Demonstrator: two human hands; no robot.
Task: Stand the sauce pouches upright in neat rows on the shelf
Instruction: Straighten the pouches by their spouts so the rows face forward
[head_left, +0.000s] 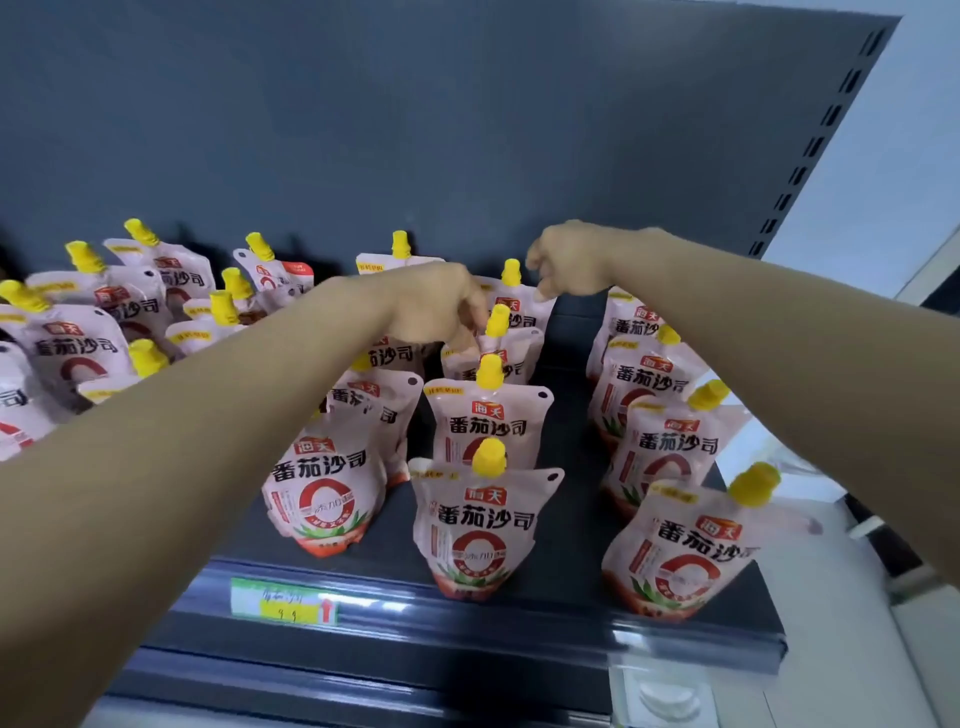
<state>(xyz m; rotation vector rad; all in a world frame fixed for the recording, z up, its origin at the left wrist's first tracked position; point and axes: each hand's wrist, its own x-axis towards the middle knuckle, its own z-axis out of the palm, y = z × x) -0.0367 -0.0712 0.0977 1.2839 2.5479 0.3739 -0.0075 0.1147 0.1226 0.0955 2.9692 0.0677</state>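
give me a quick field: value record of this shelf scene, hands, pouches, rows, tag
setting: dark shelf with dark back panel
pouches: pink sauce pouches with yellow caps
right rows: three front-to-back rows standing upright; front middle pouch
left group: pouches crowded and leaning, not in rows
left hand: fingers at the third pouch back in the middle row, by its cap
right hand: hovering near the back, holding nothing, fingers loosely curled
price tag: green and yellow, on shelf front edge
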